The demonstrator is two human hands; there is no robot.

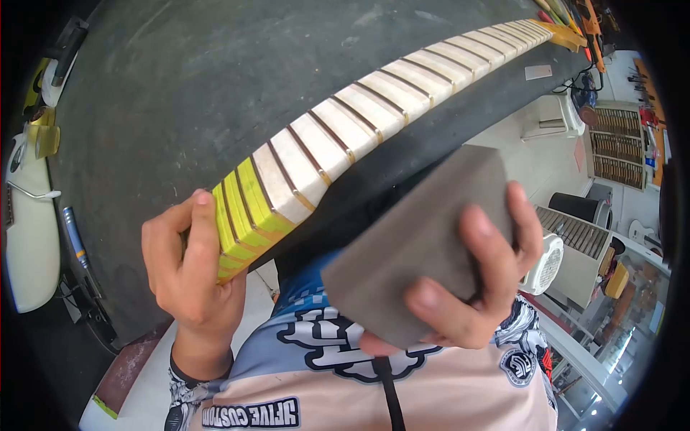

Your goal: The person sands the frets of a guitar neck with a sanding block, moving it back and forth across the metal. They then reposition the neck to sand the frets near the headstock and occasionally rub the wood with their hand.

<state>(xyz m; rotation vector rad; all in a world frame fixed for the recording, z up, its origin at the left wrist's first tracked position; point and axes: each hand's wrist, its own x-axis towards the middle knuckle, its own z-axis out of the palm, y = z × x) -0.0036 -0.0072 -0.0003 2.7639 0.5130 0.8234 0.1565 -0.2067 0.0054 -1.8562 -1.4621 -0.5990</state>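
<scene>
A guitar neck [345, 129] runs diagonally from the lower left to the upper right, over a dark table. White tape covers most of the spaces between its frets, and yellow-green tape [248, 205] covers the end nearest me. My left hand [190, 258] is closed around that yellow-green end. My right hand [474, 287] grips a grey-brown block [410, 251] in front of my torso, with several fingertips pressed on its face. The block is below the neck in view and apart from it.
The dark table [180, 86] fills the upper left. A blue pen-like tool [74, 237] lies at its left side, near a white curved object [30, 230]. Pale paper [537, 72] is at the upper right. A shelf unit [617, 147] and a white stool [557, 118] stand at right.
</scene>
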